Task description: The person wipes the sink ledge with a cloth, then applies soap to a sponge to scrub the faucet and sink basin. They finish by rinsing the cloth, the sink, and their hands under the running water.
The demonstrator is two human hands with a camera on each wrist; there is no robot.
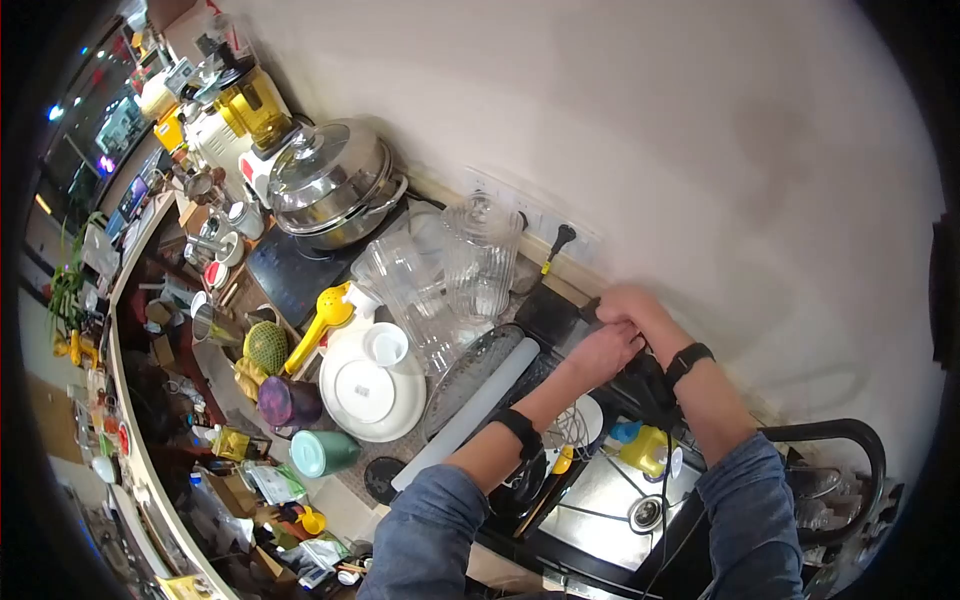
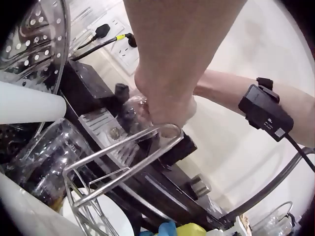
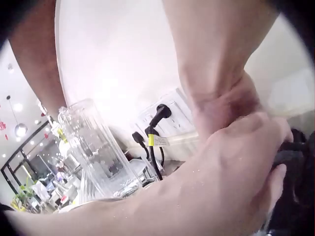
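Observation:
In the head view, the left hand [image 1: 604, 354] and right hand [image 1: 632, 302] meet over a dark appliance [image 1: 645, 392] against the wall. The right wrist view shows the left hand [image 3: 236, 172] with fingers and thumb round a black part [image 3: 294, 156]. Behind it, the right hand [image 3: 229, 105] is partly covered, its fingertips hidden. A shiny clear wrapping [image 2: 132, 114] lies by the left hand [image 2: 170, 105] in the left wrist view. In front of that hand stands a wire whisk or rack [image 2: 123, 174].
A white tube [image 1: 468, 412] and clear ribbed containers [image 1: 482, 255] stand left of the hands. A gas stove [image 1: 600, 500] with a yellow bottle [image 1: 645, 452] is nearer the body. Black plugs [image 3: 161, 114] sit in wall sockets; a dark cable [image 1: 664, 500] hangs down.

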